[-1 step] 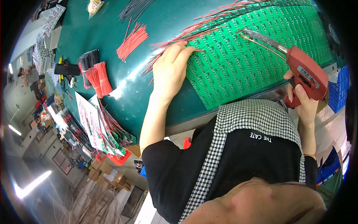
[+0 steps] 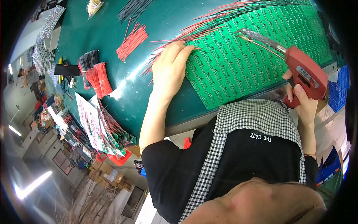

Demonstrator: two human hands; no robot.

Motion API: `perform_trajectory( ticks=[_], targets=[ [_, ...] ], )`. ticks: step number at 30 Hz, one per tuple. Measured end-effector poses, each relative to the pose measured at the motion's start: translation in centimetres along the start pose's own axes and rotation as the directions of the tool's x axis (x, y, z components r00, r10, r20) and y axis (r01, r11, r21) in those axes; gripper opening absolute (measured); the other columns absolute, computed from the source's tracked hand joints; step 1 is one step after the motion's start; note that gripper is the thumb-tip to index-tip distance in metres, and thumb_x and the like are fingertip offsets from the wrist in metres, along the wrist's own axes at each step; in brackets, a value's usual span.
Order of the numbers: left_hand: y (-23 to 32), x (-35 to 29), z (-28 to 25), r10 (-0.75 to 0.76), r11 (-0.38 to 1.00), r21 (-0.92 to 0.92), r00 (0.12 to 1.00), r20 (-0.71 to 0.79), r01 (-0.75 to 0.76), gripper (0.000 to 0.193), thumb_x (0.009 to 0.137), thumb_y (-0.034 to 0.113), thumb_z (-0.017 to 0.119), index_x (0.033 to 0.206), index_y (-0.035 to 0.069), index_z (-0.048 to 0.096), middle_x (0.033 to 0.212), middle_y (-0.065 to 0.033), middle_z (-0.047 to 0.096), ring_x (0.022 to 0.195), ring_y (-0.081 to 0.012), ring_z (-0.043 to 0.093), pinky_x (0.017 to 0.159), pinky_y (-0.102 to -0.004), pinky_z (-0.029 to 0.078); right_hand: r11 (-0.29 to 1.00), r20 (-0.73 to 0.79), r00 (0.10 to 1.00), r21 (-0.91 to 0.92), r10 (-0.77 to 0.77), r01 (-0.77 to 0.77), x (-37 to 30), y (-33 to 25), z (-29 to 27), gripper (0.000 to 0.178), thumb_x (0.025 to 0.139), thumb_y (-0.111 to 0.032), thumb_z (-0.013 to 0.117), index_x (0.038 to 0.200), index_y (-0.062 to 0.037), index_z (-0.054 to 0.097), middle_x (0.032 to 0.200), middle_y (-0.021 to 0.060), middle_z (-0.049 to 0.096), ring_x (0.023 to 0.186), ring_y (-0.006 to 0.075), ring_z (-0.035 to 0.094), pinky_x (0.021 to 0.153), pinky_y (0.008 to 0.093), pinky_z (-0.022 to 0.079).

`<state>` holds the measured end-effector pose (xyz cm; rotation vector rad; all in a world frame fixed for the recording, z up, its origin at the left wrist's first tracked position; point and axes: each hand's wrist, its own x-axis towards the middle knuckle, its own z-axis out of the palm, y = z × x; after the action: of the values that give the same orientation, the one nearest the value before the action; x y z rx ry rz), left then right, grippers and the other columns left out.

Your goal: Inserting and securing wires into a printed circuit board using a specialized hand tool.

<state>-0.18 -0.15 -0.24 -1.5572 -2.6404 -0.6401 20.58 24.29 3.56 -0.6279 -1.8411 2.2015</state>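
Observation:
My left hand [image 2: 169, 67] is closed at the upper left corner of the green circuit board panel [image 2: 231, 74]. Its fingertips pinch a red wire [image 2: 197, 49], whose end pokes out past them over the boards. More red and black wires [image 2: 201, 30] lie in a long row along the panel's far edge, some running under my fingers. My right hand [image 2: 304, 100] is wrapped around the grip of a red soldering gun [image 2: 307, 72]. The gun's metal tip and thin feed tube point left over the panel's upper middle; whether they touch a board I cannot tell.
Loose red wires [image 2: 132, 42] and dark wires [image 2: 134, 9] lie on the green table [image 2: 126, 74]. Bundled red wires [image 2: 99, 80] and black ones sit farther left. Wired boards [image 2: 112, 130] hang at the left edge. A blue crate [image 2: 338, 89] stands at the right.
My left hand and the wire end at its fingertips have shifted very slightly left. The soldering gun is almost still.

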Motion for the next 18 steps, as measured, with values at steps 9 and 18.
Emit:
perform_trajectory(
  ticks=[9,18],
  targets=[
    [0.2,1.3,0.5,0.183,0.967,0.181,0.983,-0.022,-0.176,0.027,0.061,0.0,0.061,0.087,0.007,0.061,0.075,-0.0023,0.053,0.072,-0.016,0.055,0.058,-0.0268,0.047,0.989,0.033,0.989,-0.006,0.148,-0.147,0.6,-1.0,2.1,0.033,0.077,-0.004,0.054,0.109,0.0013,0.049,0.092,0.011,0.059,0.054,0.0051,0.046,0.047,0.017,0.037],
    [-0.8,1.1,1.3,0.258,0.954,0.183,0.961,-0.096,-0.238,0.027,0.061,0.009,0.057,0.088,0.006,0.059,0.076,-0.0018,0.05,0.076,-0.0154,0.053,0.056,-0.0235,0.047,0.959,0.04,0.96,-0.08,0.276,-0.272,1.7,-1.0,4.6,0.024,0.076,-0.009,0.061,0.098,-0.0021,0.056,0.083,0.0034,0.058,0.058,0.0047,0.048,0.051,0.018,0.04]
  ],
)
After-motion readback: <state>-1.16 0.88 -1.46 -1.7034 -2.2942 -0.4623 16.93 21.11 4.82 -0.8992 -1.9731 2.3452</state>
